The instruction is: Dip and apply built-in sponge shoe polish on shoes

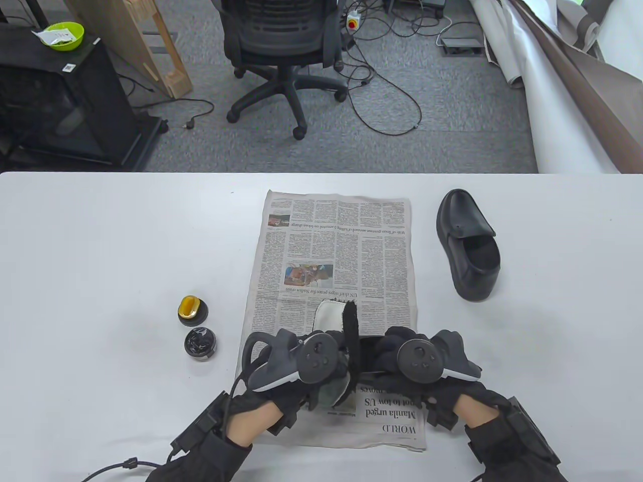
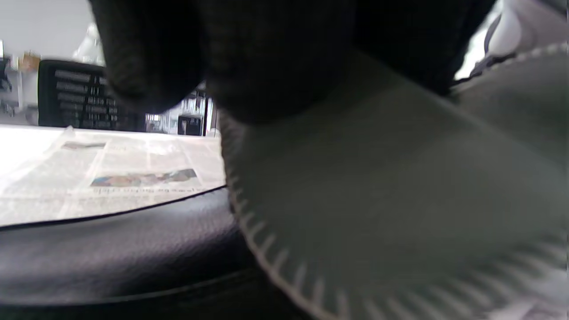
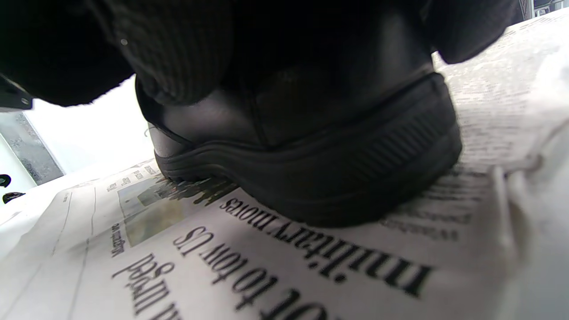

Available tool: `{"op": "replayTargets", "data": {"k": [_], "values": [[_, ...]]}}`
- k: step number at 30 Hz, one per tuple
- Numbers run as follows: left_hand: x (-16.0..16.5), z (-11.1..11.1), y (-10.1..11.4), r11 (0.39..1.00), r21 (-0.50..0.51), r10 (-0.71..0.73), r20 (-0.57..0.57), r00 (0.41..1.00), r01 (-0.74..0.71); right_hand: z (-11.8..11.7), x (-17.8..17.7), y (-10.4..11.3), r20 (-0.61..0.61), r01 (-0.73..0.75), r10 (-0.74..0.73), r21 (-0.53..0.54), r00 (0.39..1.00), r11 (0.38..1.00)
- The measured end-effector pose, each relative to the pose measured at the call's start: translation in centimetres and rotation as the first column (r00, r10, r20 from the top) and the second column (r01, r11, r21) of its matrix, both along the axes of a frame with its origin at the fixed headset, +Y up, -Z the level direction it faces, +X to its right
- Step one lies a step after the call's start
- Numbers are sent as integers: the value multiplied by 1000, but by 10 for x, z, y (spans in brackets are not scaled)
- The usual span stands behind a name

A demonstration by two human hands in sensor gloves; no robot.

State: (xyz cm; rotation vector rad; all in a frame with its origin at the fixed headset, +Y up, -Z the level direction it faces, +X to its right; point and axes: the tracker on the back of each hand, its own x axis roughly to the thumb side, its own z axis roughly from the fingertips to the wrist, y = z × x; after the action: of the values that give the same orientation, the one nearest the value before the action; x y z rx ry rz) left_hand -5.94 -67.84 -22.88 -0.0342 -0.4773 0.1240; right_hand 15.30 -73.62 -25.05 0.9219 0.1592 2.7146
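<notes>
Gloved, our right hand [image 1: 419, 359] grips the black shoe's [image 3: 311, 146] heel on the newspaper [image 1: 331, 241]; our left hand [image 1: 306, 364] presses a cloth [image 1: 329, 316] on it. Polish jar [image 1: 200, 343] lies at nine o'clock, nearer left.

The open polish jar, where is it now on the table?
In the table view the open polish jar stands on the bare table left of the newspaper, just nearer the person than its gold-topped lid, beside the left hand.

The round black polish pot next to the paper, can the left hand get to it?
Probably yes. The polish pot sits uncovered on the table, left of the left hand, nothing between them. But that hand holds a cloth, so it isn't free.
</notes>
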Motion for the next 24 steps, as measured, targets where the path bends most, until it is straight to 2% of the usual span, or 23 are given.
{"op": "replayTargets", "data": {"k": [3, 7, 17, 19, 24], "values": [[0, 0, -16, 999, -27, -33, -2, 999, 33, -1, 0, 0, -3, -1, 1, -6, 1000, 1000], [0, 0, -25, 997, -14, -72, -14, 997, 72, -1, -1, 0, -2, -8, 8, -6, 1000, 1000], [-19, -4, -27, 971, -75, -230, -28, 973, 228, -1, -1, -1, 1, -12, 12, -4, 1000, 1000], [-27, -9, -27, 950, -116, -295, -45, 954, 289, -1, -1, -1, 1, -11, 11, -6, 1000, 1000], [-52, -23, -29, 918, -229, -352, -96, 931, 324, -2, -2, -1, 2, -12, 12, -7, 1000, 1000]]}}
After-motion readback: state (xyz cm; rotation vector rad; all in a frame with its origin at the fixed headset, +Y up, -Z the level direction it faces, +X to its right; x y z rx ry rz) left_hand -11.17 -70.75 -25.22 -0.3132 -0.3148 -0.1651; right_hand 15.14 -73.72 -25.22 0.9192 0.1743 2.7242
